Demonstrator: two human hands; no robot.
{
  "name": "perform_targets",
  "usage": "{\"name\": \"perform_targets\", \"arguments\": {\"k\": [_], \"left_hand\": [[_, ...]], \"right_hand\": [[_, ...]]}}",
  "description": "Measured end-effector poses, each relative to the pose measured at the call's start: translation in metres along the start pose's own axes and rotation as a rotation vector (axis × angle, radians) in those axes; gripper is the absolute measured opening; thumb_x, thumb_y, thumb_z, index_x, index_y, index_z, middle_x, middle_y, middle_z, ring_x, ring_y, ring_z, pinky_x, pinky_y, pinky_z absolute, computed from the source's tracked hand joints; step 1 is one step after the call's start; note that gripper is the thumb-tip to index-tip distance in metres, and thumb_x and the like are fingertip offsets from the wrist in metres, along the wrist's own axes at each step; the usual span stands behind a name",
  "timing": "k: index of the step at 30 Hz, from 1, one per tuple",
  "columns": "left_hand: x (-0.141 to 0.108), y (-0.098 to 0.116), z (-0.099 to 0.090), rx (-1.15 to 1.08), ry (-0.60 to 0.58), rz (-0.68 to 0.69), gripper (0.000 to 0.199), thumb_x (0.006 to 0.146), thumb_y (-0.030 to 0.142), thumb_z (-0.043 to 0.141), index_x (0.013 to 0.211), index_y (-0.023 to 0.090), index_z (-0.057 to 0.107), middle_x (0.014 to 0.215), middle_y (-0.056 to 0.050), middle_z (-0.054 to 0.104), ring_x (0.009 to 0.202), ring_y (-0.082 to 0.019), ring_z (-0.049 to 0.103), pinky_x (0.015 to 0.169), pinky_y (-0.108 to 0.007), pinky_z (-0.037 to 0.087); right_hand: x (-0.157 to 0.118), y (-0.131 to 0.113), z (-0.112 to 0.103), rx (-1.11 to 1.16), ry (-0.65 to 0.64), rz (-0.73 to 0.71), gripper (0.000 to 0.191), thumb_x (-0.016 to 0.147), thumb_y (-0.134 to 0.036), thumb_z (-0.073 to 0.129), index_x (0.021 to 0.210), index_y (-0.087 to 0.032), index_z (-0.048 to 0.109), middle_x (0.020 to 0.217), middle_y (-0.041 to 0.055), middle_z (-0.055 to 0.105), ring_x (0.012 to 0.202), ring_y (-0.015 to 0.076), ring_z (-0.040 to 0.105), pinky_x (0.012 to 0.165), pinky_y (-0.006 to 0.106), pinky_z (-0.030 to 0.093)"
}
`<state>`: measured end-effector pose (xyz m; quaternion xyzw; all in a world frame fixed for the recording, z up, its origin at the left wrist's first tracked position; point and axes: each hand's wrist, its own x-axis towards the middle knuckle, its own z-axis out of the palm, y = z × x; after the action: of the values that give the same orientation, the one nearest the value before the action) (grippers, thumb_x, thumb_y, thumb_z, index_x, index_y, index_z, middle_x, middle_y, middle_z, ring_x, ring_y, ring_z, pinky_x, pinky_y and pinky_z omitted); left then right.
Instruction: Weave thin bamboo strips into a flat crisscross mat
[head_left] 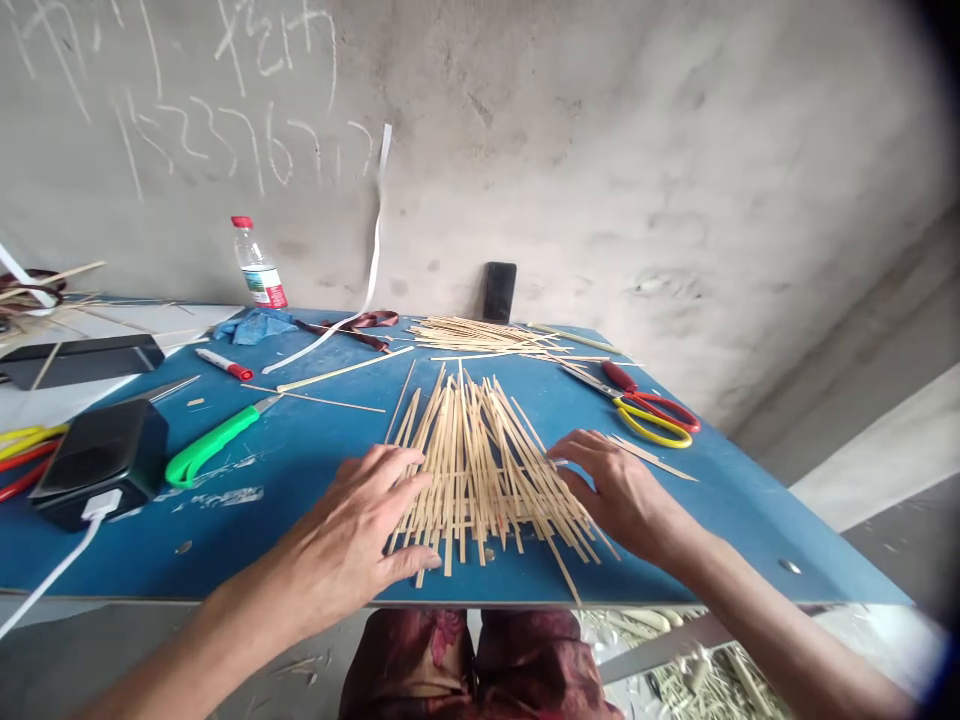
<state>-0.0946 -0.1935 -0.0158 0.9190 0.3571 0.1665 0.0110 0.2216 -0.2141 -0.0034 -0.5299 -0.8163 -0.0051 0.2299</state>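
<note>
Thin pale bamboo strips (480,460) lie in a fan on the blue table, narrow at the far end and wider toward me, with some strips crossing beneath them. My left hand (379,510) rests along the fan's left side, fingers apart and touching the outer strips. At the right side, my right hand (604,480) has its fingers bent and spread, the tips at the outermost strips. Neither hand is closed round a strip. A second heap of bamboo strips (480,335) lies beyond the fan.
Scissors with red and yellow handles (656,415) lie right. On the left are a green-handled knife (214,445), a red marker (225,365), a black box with a white cable (105,460), and a water bottle (259,265). A phone (499,292) leans against the wall.
</note>
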Motion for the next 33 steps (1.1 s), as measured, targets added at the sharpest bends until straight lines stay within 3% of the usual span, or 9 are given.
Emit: {"name": "perform_targets", "arguments": {"k": [5, 8, 16, 33], "left_hand": [[0.036, 0.033, 0.008, 0.015, -0.024, 0.018, 0.037, 0.085, 0.044, 0.068, 0.112, 0.019, 0.061, 0.113, -0.008, 0.054, 0.107, -0.028, 0.052, 0.092, -0.047, 0.048], [0.049, 0.042, 0.014, 0.058, -0.024, 0.043, 0.037, 0.086, 0.044, 0.066, 0.113, 0.019, 0.062, 0.112, -0.009, 0.055, 0.105, -0.028, 0.053, 0.089, -0.045, 0.049], [0.067, 0.045, 0.022, 0.068, -0.046, 0.025, 0.045, 0.084, 0.056, 0.063, 0.107, 0.018, 0.065, 0.115, -0.012, 0.051, 0.105, -0.031, 0.054, 0.085, -0.046, 0.050], [0.073, 0.047, 0.028, 0.020, -0.044, -0.009, 0.045, 0.079, 0.054, 0.070, 0.104, 0.018, 0.061, 0.115, -0.011, 0.052, 0.105, -0.032, 0.051, 0.084, -0.047, 0.048]], "right_hand": [[0.001, -0.002, 0.008, -0.049, -0.034, -0.056, 0.021, 0.096, -0.016, 0.041, 0.100, -0.018, 0.062, 0.100, 0.0092, 0.061, 0.092, 0.0231, 0.056, 0.082, 0.041, 0.048], [0.004, -0.006, 0.010, -0.052, -0.075, -0.088, 0.020, 0.095, -0.015, 0.042, 0.092, -0.017, 0.062, 0.097, 0.0094, 0.060, 0.092, 0.0223, 0.054, 0.082, 0.039, 0.048], [0.010, -0.015, 0.016, -0.160, -0.132, -0.034, 0.020, 0.091, -0.013, 0.046, 0.101, -0.017, 0.062, 0.099, 0.0101, 0.057, 0.095, 0.0231, 0.051, 0.085, 0.039, 0.047], [0.016, -0.013, 0.028, -0.236, -0.167, -0.030, 0.018, 0.092, -0.014, 0.045, 0.102, -0.017, 0.061, 0.098, 0.0087, 0.056, 0.093, 0.0218, 0.048, 0.083, 0.035, 0.043]]}}
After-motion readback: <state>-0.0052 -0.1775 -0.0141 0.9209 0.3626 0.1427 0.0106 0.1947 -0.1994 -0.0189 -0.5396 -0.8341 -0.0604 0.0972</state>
